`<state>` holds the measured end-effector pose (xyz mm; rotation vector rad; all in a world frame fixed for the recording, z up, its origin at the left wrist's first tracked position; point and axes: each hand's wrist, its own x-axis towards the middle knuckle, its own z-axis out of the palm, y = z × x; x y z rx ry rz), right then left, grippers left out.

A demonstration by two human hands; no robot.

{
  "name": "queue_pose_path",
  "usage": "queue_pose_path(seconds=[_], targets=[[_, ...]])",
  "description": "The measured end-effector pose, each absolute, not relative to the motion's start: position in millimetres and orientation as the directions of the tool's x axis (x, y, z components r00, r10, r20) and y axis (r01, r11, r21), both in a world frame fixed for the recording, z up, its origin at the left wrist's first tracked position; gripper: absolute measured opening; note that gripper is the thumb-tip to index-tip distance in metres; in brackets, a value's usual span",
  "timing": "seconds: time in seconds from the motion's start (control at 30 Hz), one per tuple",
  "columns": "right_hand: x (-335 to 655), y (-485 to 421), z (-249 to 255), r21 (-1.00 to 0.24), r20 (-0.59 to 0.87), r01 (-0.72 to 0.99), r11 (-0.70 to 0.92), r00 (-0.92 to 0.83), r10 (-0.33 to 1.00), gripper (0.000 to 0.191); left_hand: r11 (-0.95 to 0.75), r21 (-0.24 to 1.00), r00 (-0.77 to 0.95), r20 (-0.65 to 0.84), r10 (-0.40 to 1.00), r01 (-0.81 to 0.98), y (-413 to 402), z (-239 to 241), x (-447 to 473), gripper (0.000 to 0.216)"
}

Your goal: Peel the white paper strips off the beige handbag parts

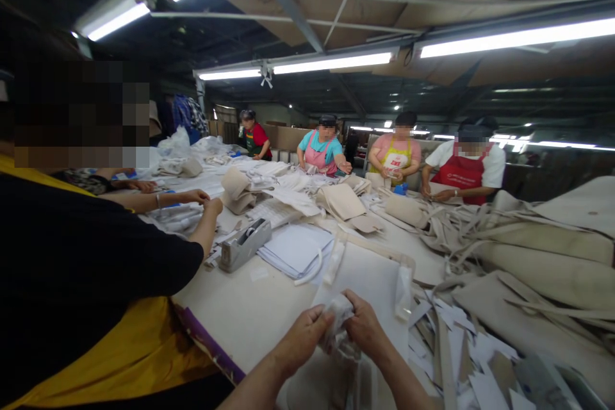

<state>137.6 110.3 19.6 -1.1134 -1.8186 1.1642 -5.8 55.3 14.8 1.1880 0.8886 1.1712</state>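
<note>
Where the left hand [303, 336] closes: one side of a translucent bundle [337, 315].
Right hand [368, 331]: gripping its other side.
Bundle: at the table's [225, 301] near side.
Two-handed work: apparently handling the bundle; steady grips seem called for next.

Place: workshop — aproned workers [323, 159] | shared worktable [230, 314] | heaped beige material [548, 240] | fluorescent tubes [331, 63]
</note>
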Motion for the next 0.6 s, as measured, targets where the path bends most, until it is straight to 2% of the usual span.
queue_pose_path(seconds=[0.23,0.33,0.47,0.6], targets=[[138.2,112.3,16.7,-0.956,0.091,0.226,0.187,-0.377,0.922,0.012,0.004,0.971,0.232,0.052,0.971,-0.237,55.5,15.1,-6.8,0.046],[137.1,116.0,14.9,-0.967,0.075,0.204,0.155,-0.353,0.933,0.015,-0.010,0.973,0.261,0.072,0.962,-0.232,55.7,16.9,-7.1,0.043],[126.6,121.9,11.2,-0.980,0.024,0.181,0.084,-0.312,0.950,0.018,-0.111,0.974,0.294,0.167,0.941,-0.199,62.9,19.6,-8.9,0.036],[117.1,130.7,6.5,-0.965,-0.035,0.261,0.036,-0.262,0.965,0.030,-0.154,0.977,0.206,0.182,0.961,-0.146,75.7,20.2,-5.7,0.036]])
